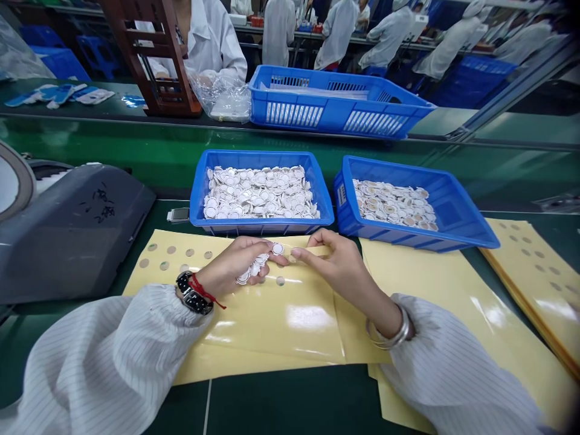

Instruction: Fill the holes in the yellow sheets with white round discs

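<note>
My left hand (238, 263) is curled around a bunch of small white round discs (251, 270), with one disc (277, 248) held up at its fingertips. My right hand (338, 263) reaches in from the right, its thumb and forefinger pinched close to that disc. Both hands hover over a glossy yellow backing sheet (272, 314) that carries a few round stickers near its far left edge. Just beyond the hands stands a blue bin (261, 190) full of white discs. A second blue bin (408, 205) with discs sits to its right.
A dark grey machine housing (67, 229) lies at the left. More yellow sheets (539, 278) lie at the right. Beyond a green conveyor belt (136, 145) stand a large blue crate (335, 99), a brown rack (154, 54) and a plastic bag (222, 96). Several people in white coats work behind.
</note>
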A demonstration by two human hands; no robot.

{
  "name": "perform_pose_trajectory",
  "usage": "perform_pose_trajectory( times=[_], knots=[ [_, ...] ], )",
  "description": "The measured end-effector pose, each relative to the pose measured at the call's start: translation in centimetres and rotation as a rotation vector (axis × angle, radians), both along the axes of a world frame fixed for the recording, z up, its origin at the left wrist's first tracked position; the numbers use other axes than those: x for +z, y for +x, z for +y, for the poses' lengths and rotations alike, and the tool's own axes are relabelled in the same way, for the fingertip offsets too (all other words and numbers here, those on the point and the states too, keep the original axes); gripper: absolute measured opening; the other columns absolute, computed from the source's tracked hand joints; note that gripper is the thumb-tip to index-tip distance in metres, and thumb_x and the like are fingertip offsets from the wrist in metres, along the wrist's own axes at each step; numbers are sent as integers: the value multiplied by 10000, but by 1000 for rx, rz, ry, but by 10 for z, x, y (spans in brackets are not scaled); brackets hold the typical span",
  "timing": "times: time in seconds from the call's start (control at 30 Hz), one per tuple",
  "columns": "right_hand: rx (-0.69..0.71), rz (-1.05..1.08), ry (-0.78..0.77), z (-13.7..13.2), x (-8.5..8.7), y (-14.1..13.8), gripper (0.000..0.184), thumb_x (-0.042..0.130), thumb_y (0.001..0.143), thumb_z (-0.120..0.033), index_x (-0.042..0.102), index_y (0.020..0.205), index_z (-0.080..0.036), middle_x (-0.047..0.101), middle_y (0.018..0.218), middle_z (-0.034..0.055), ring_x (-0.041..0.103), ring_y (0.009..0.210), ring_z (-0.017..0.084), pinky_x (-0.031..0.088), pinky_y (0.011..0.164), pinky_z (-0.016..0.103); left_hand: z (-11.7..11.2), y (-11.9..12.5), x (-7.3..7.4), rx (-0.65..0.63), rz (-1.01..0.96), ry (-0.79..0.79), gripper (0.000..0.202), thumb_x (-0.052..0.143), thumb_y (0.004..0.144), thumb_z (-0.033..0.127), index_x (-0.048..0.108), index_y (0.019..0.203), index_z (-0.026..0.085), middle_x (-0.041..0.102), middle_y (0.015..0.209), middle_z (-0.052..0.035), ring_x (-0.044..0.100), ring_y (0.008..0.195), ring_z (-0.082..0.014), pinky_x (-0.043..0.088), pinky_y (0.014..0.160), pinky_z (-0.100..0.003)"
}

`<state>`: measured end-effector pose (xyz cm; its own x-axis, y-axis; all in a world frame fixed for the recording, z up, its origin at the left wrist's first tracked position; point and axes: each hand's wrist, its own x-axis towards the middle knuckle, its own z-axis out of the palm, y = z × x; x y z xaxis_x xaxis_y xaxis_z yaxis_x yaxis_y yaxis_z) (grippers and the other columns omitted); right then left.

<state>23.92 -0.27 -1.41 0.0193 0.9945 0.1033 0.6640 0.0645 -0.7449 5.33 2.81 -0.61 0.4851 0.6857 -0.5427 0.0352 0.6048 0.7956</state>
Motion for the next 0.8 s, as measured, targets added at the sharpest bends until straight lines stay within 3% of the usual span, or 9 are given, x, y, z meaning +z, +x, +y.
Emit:
perform_pose_trajectory(
  times=[0.1, 0.33, 0.57, 0.7, 0.8],
  knots=[
    [-47, 3, 59, 0, -3, -9, 362, 607, 708, -521, 483, 650, -187, 508, 673, 9, 468, 645, 148, 362, 529, 248, 0, 0, -1, -13, 1, 10, 220, 463, 846, 230, 622, 812, 83, 553, 465, -32, 345, 317, -45, 205, 307, -163],
    [-45, 136, 0, 5, -18, -23, 351, 604, 716, -510, 465, 688, -188, 503, 670, -1, 465, 629, 136, 321, 483, 231, 1, -1, -4, -42, 5, 13, 233, 455, 842, 227, 635, 797, 87, 562, 468, -38, 372, 319, -56, 220, 310, -165],
    [-60, 124, 16, 5, -20, -25, 348, 605, 717, -503, 459, 679, -190, 506, 643, -4, 463, 620, 137, 298, 479, 231, 1, -1, -2, -51, 39, 14, 252, 442, 849, 228, 646, 824, 82, 559, 457, -32, 358, 307, -54, 216, 312, -172],
    [-74, 79, 39, 5, -20, -26, 347, 597, 721, -505, 456, 671, -192, 491, 604, -13, 458, 596, 136, 289, 482, 236, 1, -1, -4, -55, 48, 19, 253, 450, 843, 237, 646, 847, 76, 595, 510, -51, 374, 322, -54, 221, 311, -170],
    [-81, 60, 39, 5, -20, -26, 355, 593, 718, -518, 457, 666, -194, 481, 586, -18, 453, 579, 135, 288, 482, 240, 2, -1, -6, -46, 26, 28, 238, 474, 829, 244, 645, 842, 78, 652, 653, -92, 394, 348, -50, 227, 309, -172]
  ],
)
